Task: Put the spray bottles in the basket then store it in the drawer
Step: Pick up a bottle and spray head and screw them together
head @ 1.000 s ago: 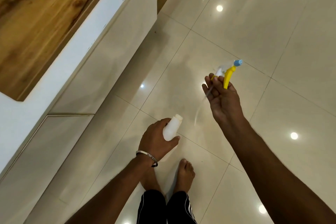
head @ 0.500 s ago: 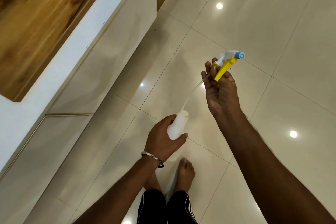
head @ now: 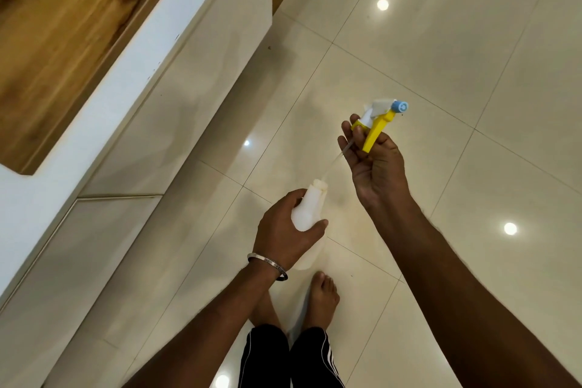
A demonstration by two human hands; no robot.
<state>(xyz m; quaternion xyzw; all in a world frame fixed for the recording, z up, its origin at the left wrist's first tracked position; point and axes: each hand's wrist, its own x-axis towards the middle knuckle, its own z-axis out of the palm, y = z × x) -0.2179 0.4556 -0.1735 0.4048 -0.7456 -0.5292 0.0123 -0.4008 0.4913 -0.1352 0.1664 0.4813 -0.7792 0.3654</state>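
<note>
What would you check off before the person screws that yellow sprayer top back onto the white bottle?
1. White bottle held firmly in left hand: ok.
2. Bottle mouth uncovered and pointing up toward the sprayer: ok.
3. Spray head gripped in right hand: ok.
4. Dip tube inside the bottle mouth: cannot tell; its lower end fades out above the neck.
5. Head seated on the neck: not ok, it is clearly apart.
6. Basket and open drawer ready nearby: cannot tell; neither is in view beside the white cabinet.

A home interior, by the look of it — glossy cream floor tiles (head: 441,41) mirror ceiling lights. White handleless cabinet fronts (head: 201,98) carry a wood-topped counter (head: 63,35) — bare feet (head: 321,296) on the tiles.
</note>
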